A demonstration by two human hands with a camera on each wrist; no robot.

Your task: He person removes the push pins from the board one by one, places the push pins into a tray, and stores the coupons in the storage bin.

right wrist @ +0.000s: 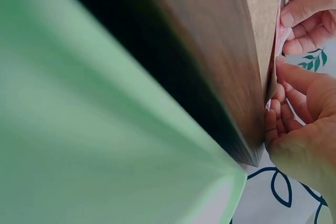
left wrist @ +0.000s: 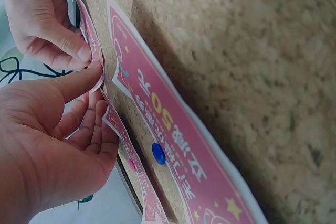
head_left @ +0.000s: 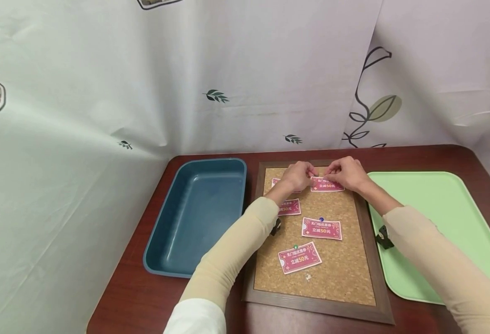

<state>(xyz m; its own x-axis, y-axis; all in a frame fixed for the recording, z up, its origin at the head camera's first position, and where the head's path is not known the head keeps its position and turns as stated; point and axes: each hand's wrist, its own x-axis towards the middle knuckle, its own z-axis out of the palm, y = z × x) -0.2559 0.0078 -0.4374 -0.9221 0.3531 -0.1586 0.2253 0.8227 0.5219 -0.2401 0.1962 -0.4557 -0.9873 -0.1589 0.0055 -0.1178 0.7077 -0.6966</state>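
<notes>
"Coupon first — where do you have it, and how should it behave for you?"

"You have it at the upper right of the board, just under your fingertips. Expect it to be light and thin, likely paper: it should bend easily, and you could crease or tear it by pulling. Your best hold is along the upper edge, lightly, keeping your fingers off the middle."

"And your grip on each side?"

"Your left grip pinches the coupon near its left end, thumb on the printed face and the other fingers curled in. Your right grip pinches it by the upper edge, thumb and fingertips close together. You have neither one spread."

"Do you have a pin in there as well?"

"You can't tell — your fingertips hide that spot. Compare the blue pin near the upper edge of the lower coupon: your left wrist view shows that paper standing off the cork in places, so you can expect the same springiness in the one you hold."
</notes>
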